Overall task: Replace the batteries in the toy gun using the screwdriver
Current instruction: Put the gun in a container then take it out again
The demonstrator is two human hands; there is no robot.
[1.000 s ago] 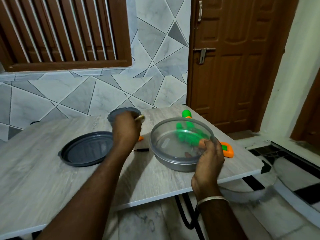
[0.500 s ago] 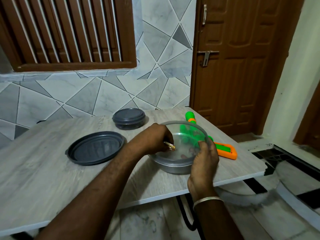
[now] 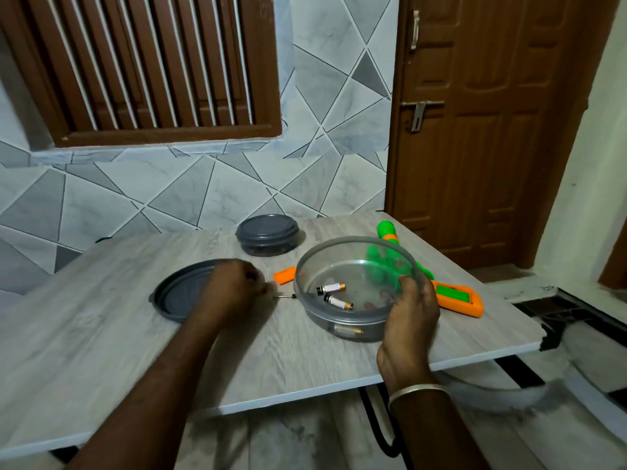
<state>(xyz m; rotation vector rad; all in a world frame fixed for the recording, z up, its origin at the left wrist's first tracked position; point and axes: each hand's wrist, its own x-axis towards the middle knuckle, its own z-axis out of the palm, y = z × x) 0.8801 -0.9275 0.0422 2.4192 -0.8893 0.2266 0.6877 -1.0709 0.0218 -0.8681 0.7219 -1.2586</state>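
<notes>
The toy gun (image 3: 454, 295) lies on the table (image 3: 305, 368) at the far right, its green muzzle pointing away and its orange grip end near the table's right edge. We see much of its green middle only through the wall of a clear round container (image 3: 322, 317), which stands just in front of it. Two batteries (image 3: 330, 287) lie side by side on the container's floor.

The right hand (image 3: 412, 310) grips the container's near right rim, thumb over the edge, with the fingertips showing through the plastic (a metal bangle (image 3: 417, 391) sits on that wrist).

Left of the container, a thin screwdriver (image 3: 286, 296) lies flat; only its shaft shows. The left hand (image 3: 234, 290) is at its hidden end, fingers curled, but the hand is blurred and we cannot tell whether it pinches the tool. An orange plastic piece (image 3: 284, 275) lies just behind the shaft.

Farther left a dark lid (image 3: 169, 300) rests upturned, partly covered by the left hand, and a closed dark tub (image 3: 268, 234) stands near the back edge. Bare tabletop stretches from the hands to the near edge. The front right corner looks dark and ragged.
</notes>
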